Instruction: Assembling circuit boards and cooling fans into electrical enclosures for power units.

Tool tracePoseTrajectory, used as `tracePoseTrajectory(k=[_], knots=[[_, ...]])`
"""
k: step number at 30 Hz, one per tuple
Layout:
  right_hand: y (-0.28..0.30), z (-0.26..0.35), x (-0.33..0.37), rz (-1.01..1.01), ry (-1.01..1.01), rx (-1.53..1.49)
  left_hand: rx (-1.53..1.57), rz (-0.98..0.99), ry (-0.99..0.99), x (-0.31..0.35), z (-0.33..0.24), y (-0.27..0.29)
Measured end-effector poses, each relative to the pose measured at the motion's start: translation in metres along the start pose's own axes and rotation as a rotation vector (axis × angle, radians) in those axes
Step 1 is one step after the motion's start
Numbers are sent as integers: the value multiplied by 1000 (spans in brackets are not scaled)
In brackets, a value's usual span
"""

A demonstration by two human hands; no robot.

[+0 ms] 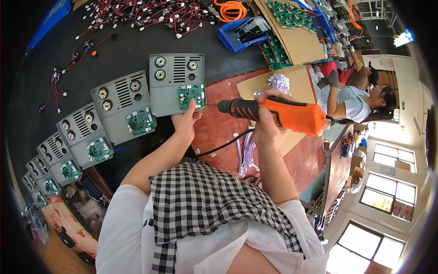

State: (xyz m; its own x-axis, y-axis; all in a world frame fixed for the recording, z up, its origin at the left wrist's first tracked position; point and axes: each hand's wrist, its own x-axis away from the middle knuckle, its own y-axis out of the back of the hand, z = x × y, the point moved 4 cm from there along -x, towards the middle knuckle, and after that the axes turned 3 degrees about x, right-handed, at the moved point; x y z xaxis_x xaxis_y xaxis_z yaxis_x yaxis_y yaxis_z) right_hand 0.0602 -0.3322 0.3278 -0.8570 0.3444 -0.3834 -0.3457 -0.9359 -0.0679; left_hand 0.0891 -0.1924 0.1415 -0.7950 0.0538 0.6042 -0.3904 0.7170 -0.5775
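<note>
My left hand (185, 121) grips the near edge of a grey metal housing (164, 96), its thumb on the green circuit board (186, 92) at the housing's right corner. Vent slots and round metal fittings fill the housing's far part. My right hand (269, 125) is wrapped round an orange and black electric screwdriver (294, 116). The screwdriver lies level, pointing left, its thin bit at the right edge of the board. Whether the bit touches a screw is too small to tell. A second housing with a board (141, 121) stands just left of the first.
Several similar housings (77, 123) curve away to the left. Red-wired connectors (146, 13) lie at the back, near a blue bin (242, 34). White cable bundles (247, 153), cardboard (299, 86) and a black cable (223, 145) are around the screwdriver. Another person (358, 102) sits at the right.
</note>
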Motion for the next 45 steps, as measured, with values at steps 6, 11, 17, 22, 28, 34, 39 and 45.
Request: tracePoseTrajectory(k=[6, 11, 17, 22, 28, 34, 39, 45], knots=[[-26, 2, 0, 152, 88, 73, 31, -3, 61, -6, 1, 3], [-28, 0, -8, 178, -26, 82, 75, 15, 108, -5, 0, 2], [-20, 6, -6, 19, -23, 2, 135, 89, 125, -11, 6, 0], [-17, 38, 11, -54, 62, -53, 22, 260, 250, -10, 4, 24], [-14, 55, 24, -74, 64, -209, -199, 567, 555, 26, -20, 35], [-19, 59, 20, -67, 74, -251, 37, 694, 424, 20, -39, 21], [-21, 59, 18, -51, 69, -258, 142, 635, 484, 16, -37, 24], [-20, 57, 18, -43, 67, -283, 208, 709, 526, 19, -35, 21]])
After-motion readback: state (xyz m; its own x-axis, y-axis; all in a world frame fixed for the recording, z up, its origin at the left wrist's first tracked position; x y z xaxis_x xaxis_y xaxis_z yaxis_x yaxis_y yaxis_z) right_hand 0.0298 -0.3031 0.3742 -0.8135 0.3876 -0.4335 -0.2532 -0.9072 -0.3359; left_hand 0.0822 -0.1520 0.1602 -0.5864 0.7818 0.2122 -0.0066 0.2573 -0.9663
